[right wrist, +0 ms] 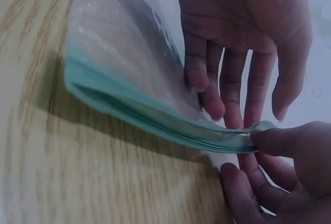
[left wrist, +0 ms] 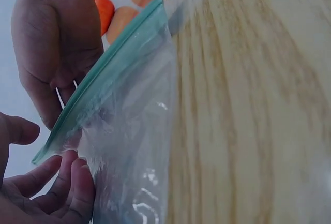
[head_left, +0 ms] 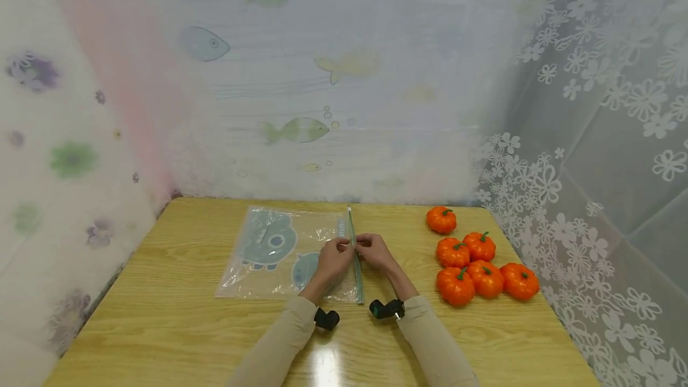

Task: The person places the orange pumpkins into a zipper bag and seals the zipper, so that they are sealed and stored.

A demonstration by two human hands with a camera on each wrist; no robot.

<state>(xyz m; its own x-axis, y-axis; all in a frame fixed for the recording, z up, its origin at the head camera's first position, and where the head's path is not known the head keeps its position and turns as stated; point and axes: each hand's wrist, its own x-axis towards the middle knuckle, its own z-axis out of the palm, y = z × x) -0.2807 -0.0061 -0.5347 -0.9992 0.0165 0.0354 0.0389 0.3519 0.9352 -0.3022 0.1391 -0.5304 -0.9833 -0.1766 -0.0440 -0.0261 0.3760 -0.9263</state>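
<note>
A clear zip bag (head_left: 322,232) with blue-green cartoon figures lies flat on the table, its green zip strip (head_left: 357,273) on the right side. My right hand (head_left: 376,251) pinches the edge of that strip; the thumb (right wrist: 269,140) presses on it in the right wrist view. From the other side, my left hand (head_left: 334,260) touches the bag by the strip. Its fingers (left wrist: 77,188) lie against the plastic, and its thumb (left wrist: 23,130) stands apart from it. Near the right hand the strip is lifted off the table, with a narrow gap between its layers.
Several orange toy pumpkins (head_left: 485,278) with green stems sit together on the right of the wooden table (head_left: 177,315). One pumpkin (head_left: 441,220) stands farther back. A pale curtain (head_left: 344,76) with fish prints hangs behind the table's back edge.
</note>
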